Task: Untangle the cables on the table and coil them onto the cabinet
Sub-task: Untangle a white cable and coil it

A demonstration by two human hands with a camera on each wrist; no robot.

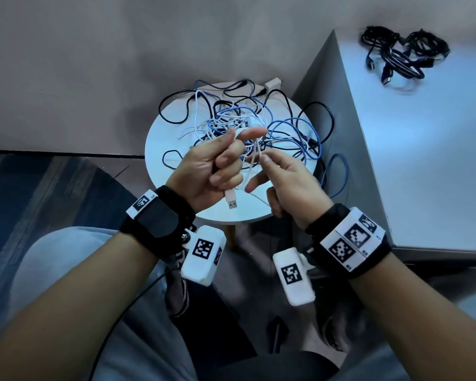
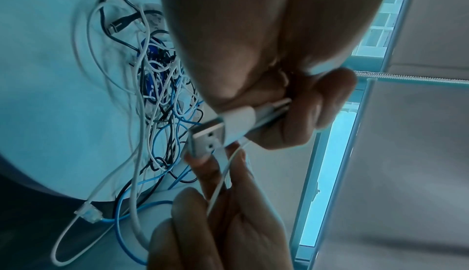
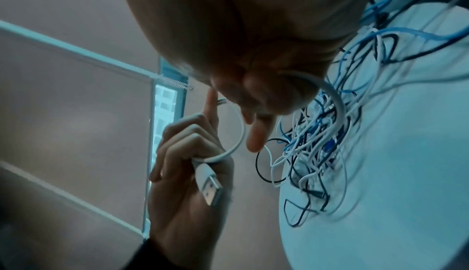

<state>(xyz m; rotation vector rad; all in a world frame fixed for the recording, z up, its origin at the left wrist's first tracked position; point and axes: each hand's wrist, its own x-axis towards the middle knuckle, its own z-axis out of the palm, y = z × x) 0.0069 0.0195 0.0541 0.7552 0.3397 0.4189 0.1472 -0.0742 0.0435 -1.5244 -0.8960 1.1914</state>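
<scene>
A tangle of black, blue and white cables (image 1: 283, 125) lies on the small round white table (image 1: 162, 133). My left hand (image 1: 220, 163) is raised above it and grips a white USB cable (image 1: 246, 171), which loops over the forefinger; the USB plug (image 1: 232, 202) hangs below the fist. In the left wrist view the plug (image 2: 205, 140) sticks out of the curled fingers (image 2: 291, 118). My right hand (image 1: 283, 177) is just to the right and holds the same cable between its fingertips (image 2: 223, 186). The cable (image 3: 335, 102) runs from there down into the tangle (image 3: 312, 150).
The grey cabinet (image 1: 423, 160) stands right of the table, with coiled black cables (image 1: 401, 56) on its far top. Blue and black cable loops (image 1: 338, 171) hang over the table's right edge. My knees are below the hands; a wall is behind the table.
</scene>
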